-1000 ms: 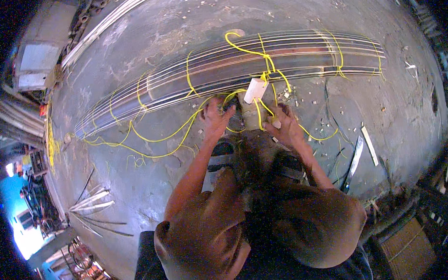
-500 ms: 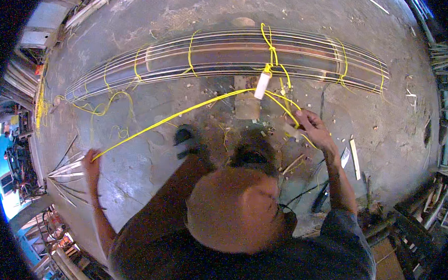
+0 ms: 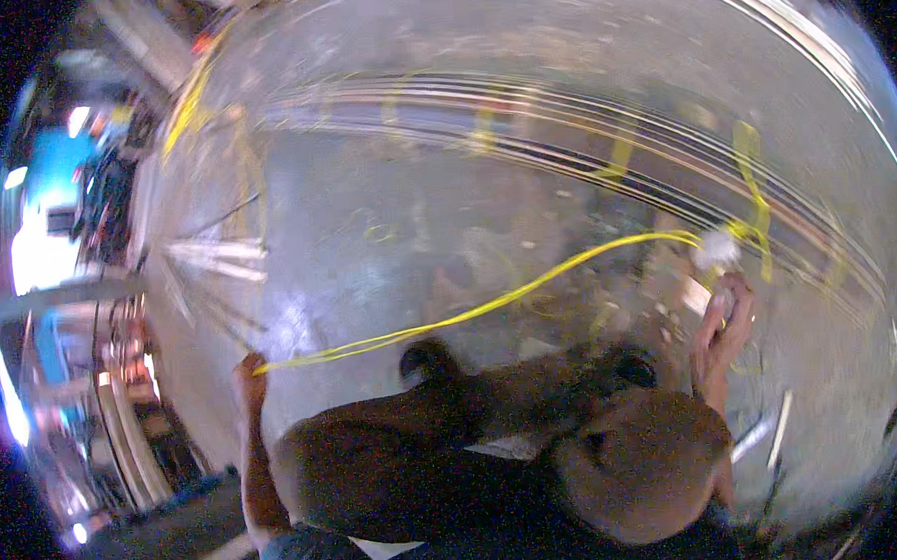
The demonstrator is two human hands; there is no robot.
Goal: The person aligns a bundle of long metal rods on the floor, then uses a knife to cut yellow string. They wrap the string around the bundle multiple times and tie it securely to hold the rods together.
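A long doubled yellow cord stretches across in front of me. Its left end is gripped in my left hand, whose fingers are closed around it. At the right end the cord meets a white cylindrical piece beside a long bundle of thin strips. My right hand is just below that white piece, fingers curled and pinched together at the cord's right end; motion blur obscures the grip. Several yellow ties, one of them a yellow tie, cross the bundle.
Pale sticks fan out on the floor at the left. A heap of yellow cord lies at the far left. Loose scraps and a white strip are at the right. My feet and bent legs are below the cord.
The whole view has swung, so the bundle appears slanted and farther right. My right hand has moved up close to the white piece. My left hand still grips the yellow cord.
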